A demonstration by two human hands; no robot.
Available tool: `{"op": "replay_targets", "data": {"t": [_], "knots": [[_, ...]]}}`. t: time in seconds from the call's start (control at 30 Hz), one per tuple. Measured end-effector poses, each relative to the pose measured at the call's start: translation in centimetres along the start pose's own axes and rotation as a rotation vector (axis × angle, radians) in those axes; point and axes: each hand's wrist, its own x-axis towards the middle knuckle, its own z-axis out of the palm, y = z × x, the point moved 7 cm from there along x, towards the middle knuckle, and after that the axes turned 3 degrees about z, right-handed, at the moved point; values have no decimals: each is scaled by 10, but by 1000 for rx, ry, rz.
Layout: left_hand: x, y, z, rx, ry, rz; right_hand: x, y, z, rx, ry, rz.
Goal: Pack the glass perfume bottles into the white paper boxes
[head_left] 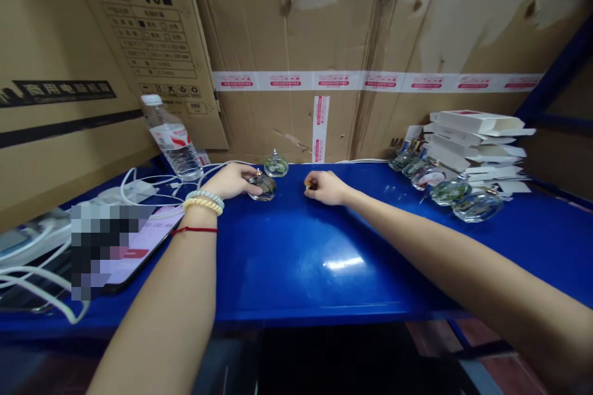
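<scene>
Between the left fingers is a glass bottle, contents unclear.

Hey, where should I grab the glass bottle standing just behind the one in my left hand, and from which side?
Probably grip the rear bottle around its wide, rounded body, coming from the right: your left hand and the front bottle crowd its front left. It stands upright, and its slim top offers little to hold.
</scene>
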Motion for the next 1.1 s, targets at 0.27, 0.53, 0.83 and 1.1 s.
{"op": "replay_targets", "data": {"t": [0.27,0.53,0.83,1.1], "knots": [[2,-1,6,50,-17,24,72,-36,41,36,37,-29],[3,1,7,66,-20,63,65,-32,41,-1,122,102],[7,6,11,223,107,100,42,-14,27,-134,48,150],[7,20,20,364,236,131,-56,30,-12,-230,-5,-86]]}}
